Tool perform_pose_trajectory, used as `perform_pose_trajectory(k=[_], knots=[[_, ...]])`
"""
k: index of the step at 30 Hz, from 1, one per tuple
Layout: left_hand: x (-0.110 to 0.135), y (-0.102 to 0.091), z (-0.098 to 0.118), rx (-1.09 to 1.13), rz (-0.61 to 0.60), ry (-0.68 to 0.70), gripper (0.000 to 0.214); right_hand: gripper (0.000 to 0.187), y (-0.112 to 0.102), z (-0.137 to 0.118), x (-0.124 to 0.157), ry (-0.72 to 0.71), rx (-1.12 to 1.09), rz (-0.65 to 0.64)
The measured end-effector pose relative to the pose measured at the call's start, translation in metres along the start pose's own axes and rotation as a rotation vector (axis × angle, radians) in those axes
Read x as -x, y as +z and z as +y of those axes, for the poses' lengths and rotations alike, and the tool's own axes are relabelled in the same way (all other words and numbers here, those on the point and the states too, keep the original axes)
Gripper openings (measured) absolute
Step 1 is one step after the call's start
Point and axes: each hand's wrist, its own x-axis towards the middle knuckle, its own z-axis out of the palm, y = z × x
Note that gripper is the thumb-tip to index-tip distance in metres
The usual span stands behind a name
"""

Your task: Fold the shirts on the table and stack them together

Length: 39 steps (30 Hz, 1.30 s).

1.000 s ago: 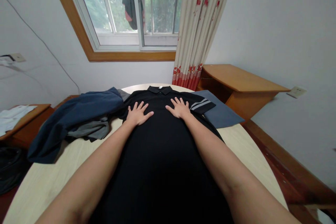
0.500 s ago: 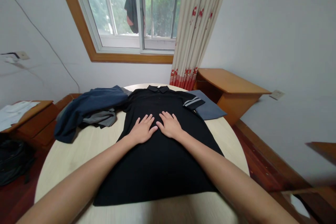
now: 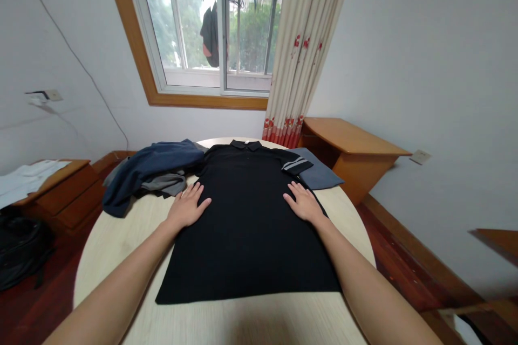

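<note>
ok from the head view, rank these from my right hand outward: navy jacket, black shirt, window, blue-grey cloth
1. black shirt, under the right hand
2. blue-grey cloth, just beyond, right
3. navy jacket, far left
4. window, back wall

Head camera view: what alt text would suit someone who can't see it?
A person's left hand and right hand rest flat at the side edges of a black shirt spread on a round table. Blue clothes are heaped at its left; a grey cloth lies at its right.
</note>
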Motion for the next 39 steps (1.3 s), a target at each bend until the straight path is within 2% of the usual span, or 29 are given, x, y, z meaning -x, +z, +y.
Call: perform_pose_trajectory(k=[2,5,9,11,14,21,27,30,33,36,39], knots=[[0.002,0.000,-0.001,-0.010,0.009,-0.027,0.071,0.065,0.001,0.002,0.000,0.004,-0.001,0.009],[0.010,-0.002,0.006,-0.039,0.065,-0.017,0.067,0.065,-0.002,-0.007,0.006,-0.016,-0.005,0.040],[0.022,-0.009,0.025,0.017,0.098,0.125,0.062,0.066,-0.007,-0.031,0.021,-0.228,-0.046,0.044],[0.027,-0.010,0.034,0.077,0.054,0.213,0.062,0.065,-0.008,-0.038,0.025,-0.281,-0.071,0.018],[0.032,-0.010,0.043,0.090,-0.035,0.298,0.065,0.065,-0.008,-0.037,0.027,-0.246,-0.082,-0.007],[0.051,-0.016,0.054,0.075,-0.274,0.324,0.088,0.068,-0.010,-0.020,0.034,-0.240,-0.036,-0.021],[0.072,-0.017,0.067,0.117,-0.334,0.353,0.097,0.069,-0.011,0.000,0.063,-0.217,-0.024,-0.026],[0.070,-0.020,0.071,0.120,-0.248,0.359,0.089,0.069,-0.011,0.010,0.070,-0.207,-0.020,-0.042],[0.055,-0.022,0.070,0.149,-0.035,0.368,0.065,0.068,-0.017,0.005,0.063,-0.214,-0.014,-0.055],[0.036,-0.016,0.064,0.177,0.092,0.324,0.056,0.066,-0.026,-0.026,0.038,-0.308,-0.036,-0.022],[0.024,-0.008,0.058,0.158,0.063,0.271,0.061,0.066,-0.030,-0.073,0.004,-0.388,-0.071,-0.004]])
